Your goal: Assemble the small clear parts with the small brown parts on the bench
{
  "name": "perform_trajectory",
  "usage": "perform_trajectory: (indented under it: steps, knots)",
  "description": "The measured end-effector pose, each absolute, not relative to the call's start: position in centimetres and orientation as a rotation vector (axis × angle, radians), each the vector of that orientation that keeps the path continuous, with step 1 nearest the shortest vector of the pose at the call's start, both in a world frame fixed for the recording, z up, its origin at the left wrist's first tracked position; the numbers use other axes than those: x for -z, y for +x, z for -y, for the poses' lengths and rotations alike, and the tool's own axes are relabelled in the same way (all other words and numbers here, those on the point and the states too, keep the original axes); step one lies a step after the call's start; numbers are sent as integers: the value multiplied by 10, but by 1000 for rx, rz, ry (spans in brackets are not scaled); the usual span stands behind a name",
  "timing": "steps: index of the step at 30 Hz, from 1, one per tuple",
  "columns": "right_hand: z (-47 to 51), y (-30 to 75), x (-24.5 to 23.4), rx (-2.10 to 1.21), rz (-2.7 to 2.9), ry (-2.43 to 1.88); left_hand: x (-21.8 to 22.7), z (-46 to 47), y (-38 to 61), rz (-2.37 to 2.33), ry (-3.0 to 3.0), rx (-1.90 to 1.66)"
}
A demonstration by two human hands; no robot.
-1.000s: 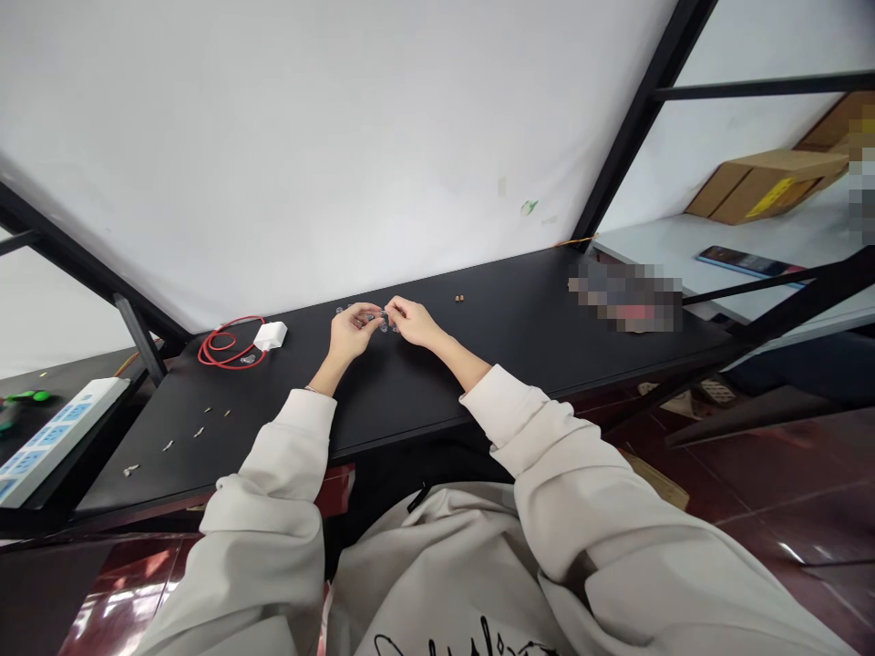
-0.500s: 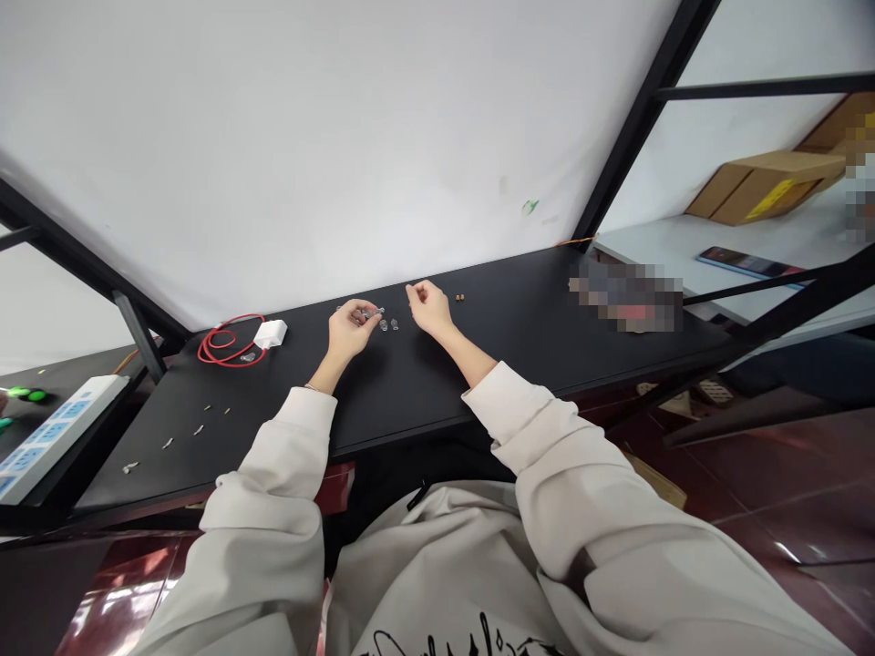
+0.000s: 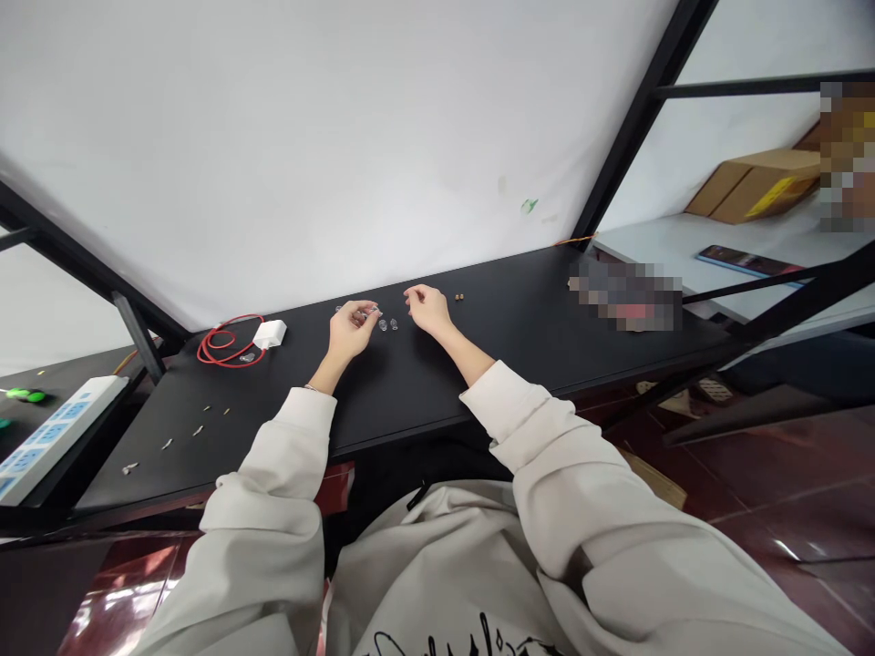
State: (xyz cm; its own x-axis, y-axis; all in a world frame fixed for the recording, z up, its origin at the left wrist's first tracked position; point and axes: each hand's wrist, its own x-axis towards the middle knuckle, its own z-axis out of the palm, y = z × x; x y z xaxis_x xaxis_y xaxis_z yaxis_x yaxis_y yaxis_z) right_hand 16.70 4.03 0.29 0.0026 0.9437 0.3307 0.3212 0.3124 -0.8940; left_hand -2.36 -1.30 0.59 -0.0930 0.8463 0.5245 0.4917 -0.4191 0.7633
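My left hand (image 3: 350,330) rests on the black table (image 3: 519,337) with its fingers pinched on a small clear part. My right hand (image 3: 427,308) sits a short way to the right, fingers curled and pinched together; what they hold is too small to make out. Two small clear parts (image 3: 387,323) lie on the table between the hands. Two tiny brown pieces (image 3: 459,297) lie just right of my right hand.
A red cable coil (image 3: 224,346) with a white charger (image 3: 271,334) lies left of my hands. Several small metal bits (image 3: 183,433) are scattered near the table's front left. A white power strip (image 3: 47,437) sits far left. A cardboard box (image 3: 762,185) and a phone (image 3: 745,261) lie on the white table at right.
My hands were together over the clear parts; my right hand has pulled away to the right, leaving two clear parts on the table. My left hand has stayed put.
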Motion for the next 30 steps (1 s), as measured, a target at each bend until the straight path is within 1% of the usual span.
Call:
perform_trajectory:
  steps: [5, 9, 15, 25, 30]
  knots:
    - [-55, 191, -5, -657, 1418, -1281, -6, 14, -24, -1473, 1876, -1509]
    - [-69, 236, -1, -522, 1314, -1416, -7, 14, -24, -1483, 1888, -1507]
    - [-75, 295, 10, -450, 1281, -1584, -8, 15, -22, -1505, 1934, -1481]
    - [-67, 286, 5, -402, 1656, -1662, -8, 15, -22, -1513, 1946, -1471]
    - [-66, 284, 6, -418, 1737, -1638, -7, 13, -23, -1522, 1954, -1451]
